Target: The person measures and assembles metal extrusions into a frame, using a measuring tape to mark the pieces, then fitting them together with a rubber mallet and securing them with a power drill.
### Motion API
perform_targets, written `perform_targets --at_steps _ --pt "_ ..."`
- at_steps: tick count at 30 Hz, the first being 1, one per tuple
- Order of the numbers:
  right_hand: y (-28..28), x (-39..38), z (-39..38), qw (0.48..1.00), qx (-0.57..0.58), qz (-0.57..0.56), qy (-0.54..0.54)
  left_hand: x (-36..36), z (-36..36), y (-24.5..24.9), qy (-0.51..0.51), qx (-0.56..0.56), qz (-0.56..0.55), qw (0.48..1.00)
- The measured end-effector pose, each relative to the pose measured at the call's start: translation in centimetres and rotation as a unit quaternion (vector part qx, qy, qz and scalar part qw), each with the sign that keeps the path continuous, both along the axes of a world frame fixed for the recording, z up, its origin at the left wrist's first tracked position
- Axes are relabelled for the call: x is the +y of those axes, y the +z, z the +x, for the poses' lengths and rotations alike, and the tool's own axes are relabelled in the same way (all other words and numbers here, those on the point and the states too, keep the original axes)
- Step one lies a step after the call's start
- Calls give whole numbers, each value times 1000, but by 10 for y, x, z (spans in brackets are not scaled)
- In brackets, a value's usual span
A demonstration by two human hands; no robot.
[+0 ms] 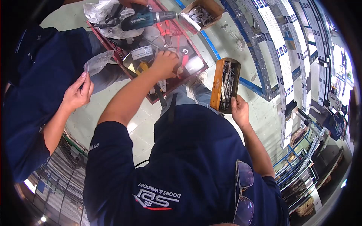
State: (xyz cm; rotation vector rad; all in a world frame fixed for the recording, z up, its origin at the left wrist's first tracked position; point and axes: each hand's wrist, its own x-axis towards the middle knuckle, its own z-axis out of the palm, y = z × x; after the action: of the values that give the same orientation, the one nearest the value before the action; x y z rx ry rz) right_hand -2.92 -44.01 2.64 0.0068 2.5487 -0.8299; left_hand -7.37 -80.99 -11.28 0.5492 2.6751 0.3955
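Note:
My left hand [166, 66] reaches into a red-framed tray [198, 71] of tools, its fingers curled and their tips partly hidden; what they hold, if anything, I cannot make out. Around it lie red-handled pliers [164, 31], a yellow-handled tool [143, 68], a labelled container [141, 52] and small plastic bags. My right hand [240, 109] grips the near end of an open orange metal box [216, 84], thumb over the rim. Many drill bits [228, 83] fill the box, which is held beside the tray.
At the left, a co-worker's hand [78, 92] holds a clear plastic bag [100, 62]. A teal power drill [145, 20] lies across the tray's far side, near a cardboard box [212, 8] of metal pieces. Metal racks with long profiles [277, 45] stand at the right.

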Motion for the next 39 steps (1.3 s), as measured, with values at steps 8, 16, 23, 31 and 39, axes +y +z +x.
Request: perform_targets --at_steps 8,16,23,31,39 --pt "9 -7 -17 1000 -2 13 16 -28 -8 27 179 -15 142 973" --pt "7 -3 -12 1000 -9 17 9 -54 -29 21 114 108 -10 988" --pt "0 8 7 1000 -2 8 -13 28 -1 30 134 88 100 982" --pt "2 11 17 999 -25 10 -38 15 -2 -25 227 -114 245 936" --pt "0 16 23 998 -25 -1 -49 -19 -9 20 200 235 4 951"
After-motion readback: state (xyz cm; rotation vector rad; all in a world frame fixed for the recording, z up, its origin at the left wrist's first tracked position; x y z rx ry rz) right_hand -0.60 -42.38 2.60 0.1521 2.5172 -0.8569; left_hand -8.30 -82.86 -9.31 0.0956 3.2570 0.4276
